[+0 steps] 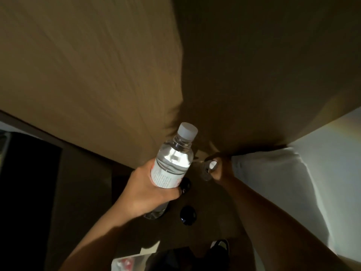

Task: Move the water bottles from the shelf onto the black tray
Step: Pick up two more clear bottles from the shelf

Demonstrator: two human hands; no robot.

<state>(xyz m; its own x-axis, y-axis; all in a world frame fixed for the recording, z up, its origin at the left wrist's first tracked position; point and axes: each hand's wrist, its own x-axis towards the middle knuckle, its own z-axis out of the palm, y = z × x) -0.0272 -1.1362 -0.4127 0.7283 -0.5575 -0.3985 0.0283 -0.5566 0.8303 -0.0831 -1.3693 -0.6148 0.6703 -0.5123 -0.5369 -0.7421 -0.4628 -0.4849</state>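
My left hand (145, 189) grips a clear water bottle (173, 161) round its white label, with the white cap pointing up and slightly right. My right hand (217, 169) reaches lower into the dark space and curls round the neck of a second water bottle (209, 169), whose white cap shows between my fingers. The second bottle's body is mostly hidden in shadow. No black tray can be made out in this view.
A wooden cabinet panel (88, 75) fills the top of the view. Two dark round objects (188, 215) lie on the brown surface below my hands. A white wall (312, 163) is at the right, a black area at the left, and my shoe (219, 246) at the bottom.
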